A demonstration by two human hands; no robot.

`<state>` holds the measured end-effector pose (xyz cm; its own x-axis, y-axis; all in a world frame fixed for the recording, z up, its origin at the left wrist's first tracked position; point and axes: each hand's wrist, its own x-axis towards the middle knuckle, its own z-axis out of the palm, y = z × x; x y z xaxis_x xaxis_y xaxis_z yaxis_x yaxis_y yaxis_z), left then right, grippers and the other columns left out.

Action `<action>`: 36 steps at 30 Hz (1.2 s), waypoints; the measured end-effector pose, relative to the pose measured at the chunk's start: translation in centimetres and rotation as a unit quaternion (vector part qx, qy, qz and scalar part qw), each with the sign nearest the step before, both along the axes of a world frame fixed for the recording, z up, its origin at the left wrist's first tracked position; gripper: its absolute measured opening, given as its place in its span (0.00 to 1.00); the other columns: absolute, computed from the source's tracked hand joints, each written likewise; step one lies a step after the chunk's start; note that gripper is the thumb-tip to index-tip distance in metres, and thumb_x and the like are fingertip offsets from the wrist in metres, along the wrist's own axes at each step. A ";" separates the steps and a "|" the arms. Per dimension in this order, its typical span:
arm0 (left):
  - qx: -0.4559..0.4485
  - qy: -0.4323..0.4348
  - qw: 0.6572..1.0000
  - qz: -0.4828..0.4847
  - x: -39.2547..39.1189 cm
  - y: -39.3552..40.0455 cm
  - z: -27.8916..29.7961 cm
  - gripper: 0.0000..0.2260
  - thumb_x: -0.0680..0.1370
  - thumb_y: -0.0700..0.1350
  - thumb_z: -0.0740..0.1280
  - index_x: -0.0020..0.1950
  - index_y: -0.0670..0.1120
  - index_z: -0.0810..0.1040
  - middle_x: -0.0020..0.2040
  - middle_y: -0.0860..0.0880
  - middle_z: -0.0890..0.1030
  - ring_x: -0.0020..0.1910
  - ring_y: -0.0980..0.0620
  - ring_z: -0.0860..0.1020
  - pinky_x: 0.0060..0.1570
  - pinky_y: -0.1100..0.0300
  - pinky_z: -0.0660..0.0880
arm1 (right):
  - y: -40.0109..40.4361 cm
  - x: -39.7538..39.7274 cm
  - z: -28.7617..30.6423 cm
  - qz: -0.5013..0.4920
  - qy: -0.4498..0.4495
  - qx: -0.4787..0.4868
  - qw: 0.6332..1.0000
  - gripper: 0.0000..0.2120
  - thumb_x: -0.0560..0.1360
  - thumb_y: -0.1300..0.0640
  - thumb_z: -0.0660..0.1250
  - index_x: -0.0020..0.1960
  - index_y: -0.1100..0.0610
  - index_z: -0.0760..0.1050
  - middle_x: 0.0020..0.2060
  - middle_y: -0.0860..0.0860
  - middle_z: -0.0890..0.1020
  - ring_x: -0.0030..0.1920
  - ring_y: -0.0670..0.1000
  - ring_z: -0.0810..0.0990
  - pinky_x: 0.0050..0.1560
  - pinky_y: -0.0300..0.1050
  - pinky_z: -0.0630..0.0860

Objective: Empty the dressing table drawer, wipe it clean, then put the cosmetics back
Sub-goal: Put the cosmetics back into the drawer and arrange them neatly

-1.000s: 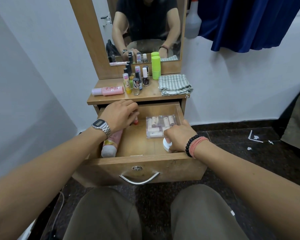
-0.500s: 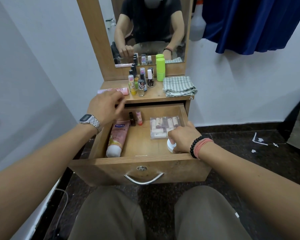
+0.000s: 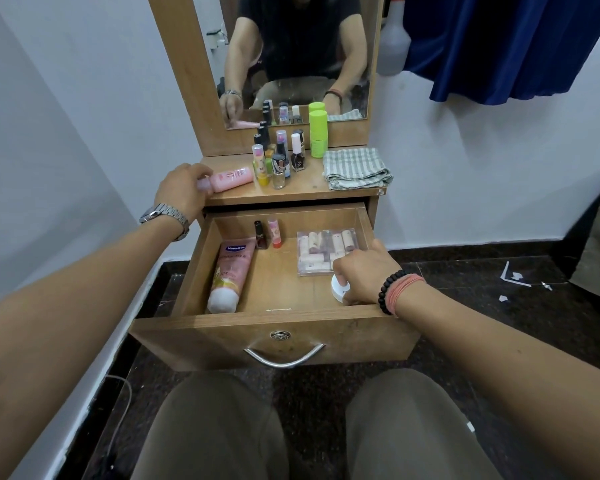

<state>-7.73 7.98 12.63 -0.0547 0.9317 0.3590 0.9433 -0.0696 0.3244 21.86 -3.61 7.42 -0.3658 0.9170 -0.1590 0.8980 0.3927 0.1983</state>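
Since a moment ago the left hand (image 3: 182, 188) is lifted out of the drawer (image 3: 274, 320) and is now curled around the cap end of a pink bottle (image 3: 231, 178) lying on the tabletop (image 3: 302, 192) above the drawer. The right hand (image 3: 364, 275) is kept inside the drawer's front right corner, fingers curled over a white jar (image 3: 338, 289). A pink tube (image 3: 227, 277) is seen along the drawer's left wall.
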 end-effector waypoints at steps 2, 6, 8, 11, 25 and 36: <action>0.012 -0.008 1.000 -0.008 -0.3 -0.4 -0.1 0.15 0.77 0.40 0.64 0.63 0.46 0.76 0.59 0.43 0.77 0.57 0.42 0.75 0.53 0.51 0.72 | 0.0 0.0 0.0 0.002 0.000 0.000 1.000 0.12 0.74 0.49 0.69 0.54 0.53 0.75 0.49 0.50 0.82 0.50 0.52 0.76 0.60 0.52 0.63; 0.102 -0.023 0.993 -0.062 -0.6 -2.7 0.1 0.12 0.76 0.40 0.65 0.60 0.43 0.77 0.57 0.43 0.78 0.55 0.43 0.76 0.51 0.52 0.73 | -0.2 0.0 0.0 -0.005 0.030 -0.004 1.000 0.15 0.73 0.43 0.69 0.52 0.53 0.76 0.47 0.49 0.82 0.50 0.52 0.77 0.59 0.51 0.63; 0.142 -0.058 0.983 -0.097 -0.5 -4.4 0.3 0.11 0.76 0.41 0.68 0.58 0.43 0.77 0.55 0.44 0.79 0.54 0.45 0.76 0.52 0.50 0.76 | -0.2 -0.1 0.2 -0.024 0.084 -0.003 0.996 0.17 0.73 0.38 0.66 0.49 0.53 0.76 0.45 0.49 0.81 0.48 0.53 0.78 0.59 0.51 0.63; 0.174 -0.086 0.969 -0.151 0.2 -7.3 0.4 0.10 0.75 0.41 0.69 0.56 0.46 0.77 0.53 0.50 0.80 0.51 0.49 0.77 0.50 0.50 0.78 | -0.7 0.0 0.6 -0.038 0.155 0.025 0.987 0.17 0.77 0.38 0.60 0.44 0.52 0.74 0.39 0.48 0.79 0.43 0.52 0.76 0.55 0.49 0.63; 0.117 -0.083 0.947 -0.288 5.9 -15.4 -2.9 0.14 0.72 0.52 0.70 0.55 0.47 0.78 0.52 0.55 0.80 0.50 0.59 0.77 0.49 0.69 0.71 | -4.2 -2.4 1.9 0.058 0.414 0.074 0.905 0.27 0.73 0.47 0.71 0.69 0.46 0.65 0.59 0.44 0.76 0.57 0.46 0.74 0.54 0.44 0.72; 0.110 -0.140 0.933 -0.314 7.5 -15.6 -2.8 0.16 0.71 0.38 0.74 0.57 0.45 0.77 0.54 0.52 0.78 0.54 0.55 0.77 0.53 0.54 0.78 | -4.0 -3.3 2.1 0.061 0.439 0.093 0.891 0.17 0.75 0.48 0.69 0.62 0.49 0.73 0.52 0.42 0.78 0.48 0.42 0.74 0.42 0.39 0.66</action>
<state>-0.23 -7.62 9.86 0.3562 0.7172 0.5990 0.5742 -0.6737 0.4652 18.59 -7.56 9.54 -0.3728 0.8426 0.3887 0.6918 0.5315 -0.4888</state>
